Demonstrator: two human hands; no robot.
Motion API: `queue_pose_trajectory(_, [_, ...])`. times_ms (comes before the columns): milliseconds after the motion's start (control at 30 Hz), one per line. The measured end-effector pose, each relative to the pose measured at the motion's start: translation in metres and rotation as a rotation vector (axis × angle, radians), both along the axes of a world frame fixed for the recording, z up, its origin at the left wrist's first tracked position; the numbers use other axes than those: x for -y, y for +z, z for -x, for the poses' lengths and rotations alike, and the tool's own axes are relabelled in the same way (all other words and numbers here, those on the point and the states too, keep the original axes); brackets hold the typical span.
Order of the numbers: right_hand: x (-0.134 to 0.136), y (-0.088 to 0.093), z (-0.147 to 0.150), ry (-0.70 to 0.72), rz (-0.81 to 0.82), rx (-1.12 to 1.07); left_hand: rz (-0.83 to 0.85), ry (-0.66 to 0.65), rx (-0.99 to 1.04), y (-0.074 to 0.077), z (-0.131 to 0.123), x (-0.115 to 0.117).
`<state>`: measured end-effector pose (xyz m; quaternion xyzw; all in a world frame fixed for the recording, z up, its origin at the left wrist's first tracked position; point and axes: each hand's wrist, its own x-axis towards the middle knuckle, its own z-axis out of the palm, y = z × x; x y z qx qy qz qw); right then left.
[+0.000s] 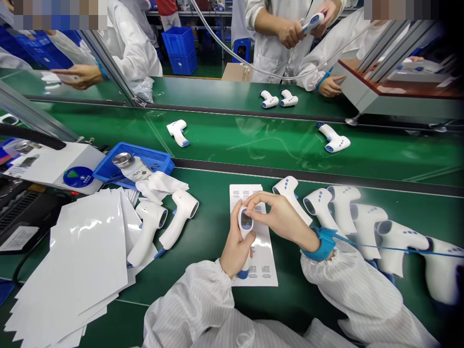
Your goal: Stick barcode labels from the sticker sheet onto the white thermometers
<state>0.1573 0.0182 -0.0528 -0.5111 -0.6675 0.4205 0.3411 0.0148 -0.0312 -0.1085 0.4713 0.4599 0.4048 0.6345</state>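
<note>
My left hand (235, 249) is wrapped round the handle of a white thermometer gun (245, 223), its small screen facing up. My right hand (277, 215) pinches at the top edge of that screen with thumb and fingertips; a blue wrist strap (324, 243) sits on that wrist. Both hands hover over a printed paper sheet (264, 263) lying on the green table (210, 227). Two more white thermometer guns (165, 224) lie to the left, and a row of several thermometer guns (362, 217) lies to the right.
A fanned stack of white sheets (79, 261) covers the near left. A blue tray (152, 159) holds a bottle and cloth. Thermometer guns (177, 131) ride the green conveyor (253, 140). Other people in white coats (275, 34) work across the belt, beside a grey machine (366, 92).
</note>
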Motion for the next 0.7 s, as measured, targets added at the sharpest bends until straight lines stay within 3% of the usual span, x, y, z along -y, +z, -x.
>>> queue_pose_trajectory(267, [0.0004,0.002,0.0,-0.001,0.004,0.012,0.024,0.016,0.027,0.0014,0.0027,0.0003])
queue_pose_trajectory(500, [-0.0002,0.0016,0.0002,0.0,-0.001,0.019,0.228,-0.053,0.148,0.0046,0.0039,0.0001])
queue_pose_trajectory(700, [-0.0013,0.0006,0.0008,-0.01,-0.005,0.025,0.229,-0.039,0.149,0.0036,0.0028,0.0004])
